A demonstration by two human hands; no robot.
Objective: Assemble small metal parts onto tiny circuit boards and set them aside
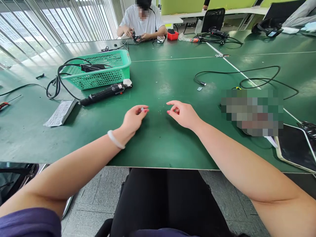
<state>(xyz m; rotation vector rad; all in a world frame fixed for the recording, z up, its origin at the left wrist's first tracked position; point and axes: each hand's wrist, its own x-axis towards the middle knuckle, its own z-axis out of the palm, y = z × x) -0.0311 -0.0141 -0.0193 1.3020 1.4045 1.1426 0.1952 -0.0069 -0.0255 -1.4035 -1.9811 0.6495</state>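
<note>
My left hand (pixel 134 118), with a white band on its wrist, hovers over or rests on the green table (pixel 158 144). Its thumb and forefinger are closed on a small pale piece (pixel 142 109), too small to name. Across a short gap, my right hand (pixel 183 113) has its thumb and forefinger apart, with nothing seen between them; its other fingers are curled. A black electric screwdriver (pixel 106 93) lies to the left, beyond my left hand. Farther off on the right lie a small grey-blue chip-like piece (pixel 199 89) and a cable plug (pixel 202 83).
A green basket (pixel 98 77) holding black cable stands back left, near a paper pad (pixel 61 113). A blurred-out object (pixel 251 112) and a tablet-like device (pixel 296 144) lie right. Across the table a person (pixel 142 23) handles a dark item near a red box (pixel 172 35).
</note>
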